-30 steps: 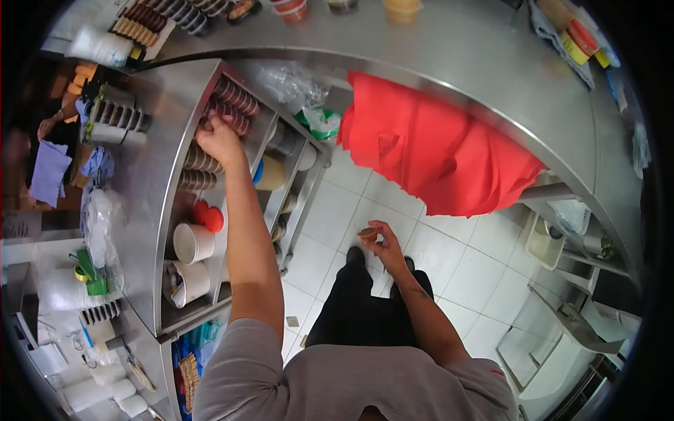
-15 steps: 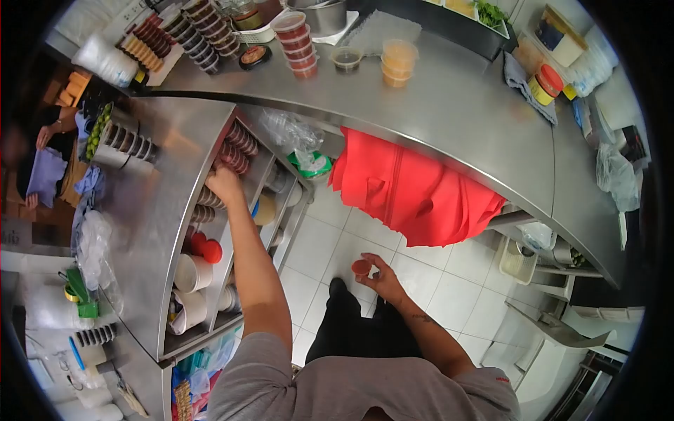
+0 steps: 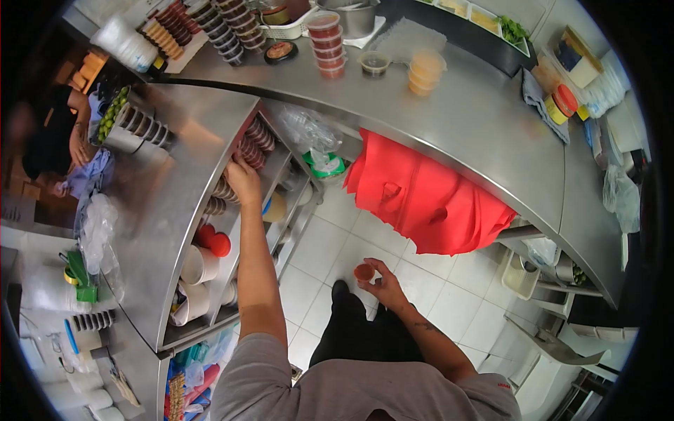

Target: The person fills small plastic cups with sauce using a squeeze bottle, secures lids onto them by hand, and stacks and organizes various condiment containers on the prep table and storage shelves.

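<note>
My right hand (image 3: pixel 386 286) pinches a small clear portion cup (image 3: pixel 364 273) of red sauce, held above the floor in front of my legs. My left hand (image 3: pixel 243 182) reaches into the open shelf under the steel counter, its fingers curled among stacked, lidded sauce cups. Dark red cups (image 3: pixel 250 151) stand just beyond it and brown ones (image 3: pixel 223 191) lie beside its wrist. The shelf edge and the hand itself hide the fingertips, so what they grip, if anything, is not visible.
Red cloth (image 3: pixel 428 200) hangs below the far counter (image 3: pixel 484 119). On that counter stand stacked red cups (image 3: pixel 327 49) and orange cups (image 3: pixel 425 73). White tubs (image 3: pixel 200 264) share my left hand's shelf. Another person's arm (image 3: pixel 78 133) shows at far left.
The view has shifted slightly, moving the counters to the right in the picture. My left hand stays at the stacked cups, and my right still holds the red sauce cup.
</note>
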{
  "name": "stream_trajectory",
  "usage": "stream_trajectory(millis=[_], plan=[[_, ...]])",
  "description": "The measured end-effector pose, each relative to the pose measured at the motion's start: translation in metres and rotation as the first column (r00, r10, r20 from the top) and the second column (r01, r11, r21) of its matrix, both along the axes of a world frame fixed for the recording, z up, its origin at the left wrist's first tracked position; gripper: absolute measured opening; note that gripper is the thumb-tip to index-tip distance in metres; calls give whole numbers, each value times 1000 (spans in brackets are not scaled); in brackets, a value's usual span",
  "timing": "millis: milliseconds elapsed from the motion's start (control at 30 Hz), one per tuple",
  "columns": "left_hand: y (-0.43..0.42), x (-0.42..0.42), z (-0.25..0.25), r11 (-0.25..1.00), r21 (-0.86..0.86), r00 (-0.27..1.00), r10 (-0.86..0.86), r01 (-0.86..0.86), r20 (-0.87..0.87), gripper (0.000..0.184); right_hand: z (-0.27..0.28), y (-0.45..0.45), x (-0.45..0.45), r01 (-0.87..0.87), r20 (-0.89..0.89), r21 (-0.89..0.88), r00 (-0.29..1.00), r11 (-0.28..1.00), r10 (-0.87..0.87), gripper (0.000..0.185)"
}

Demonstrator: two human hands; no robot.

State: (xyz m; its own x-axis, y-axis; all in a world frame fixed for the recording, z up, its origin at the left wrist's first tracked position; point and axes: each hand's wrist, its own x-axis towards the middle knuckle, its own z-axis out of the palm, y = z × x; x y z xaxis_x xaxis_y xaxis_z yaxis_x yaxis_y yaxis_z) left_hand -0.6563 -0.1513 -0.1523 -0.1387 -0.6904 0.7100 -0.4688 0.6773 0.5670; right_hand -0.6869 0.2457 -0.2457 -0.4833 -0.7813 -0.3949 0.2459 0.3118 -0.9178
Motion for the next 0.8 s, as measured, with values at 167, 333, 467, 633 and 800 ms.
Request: stream_trajectory(millis=[167,333,467,633,800], plan=[[-18,15,-16,1000,-15,970,-6,10,244,22,24,-1,-1,-23,-102,-9,995,1000,22,64],[-53,34,-56,976,212,921,-130,53,367,24,32,-7,-4,-32,-69,-83,997,996,27,63],[-19,39,-7,982,-92,786,-74,164,614,29,47,-9,-8,-68,-34,-65,997,996,66,64],[-21,46,-6,984,26,752,-153,178,641,31,79,-14,-13,-66,-54,-87,997,994,62,62],[-9,34,7,990,67,746,-139,127,651,31,87,-24,-22,-78,-54,-108,996,991,72,62]])
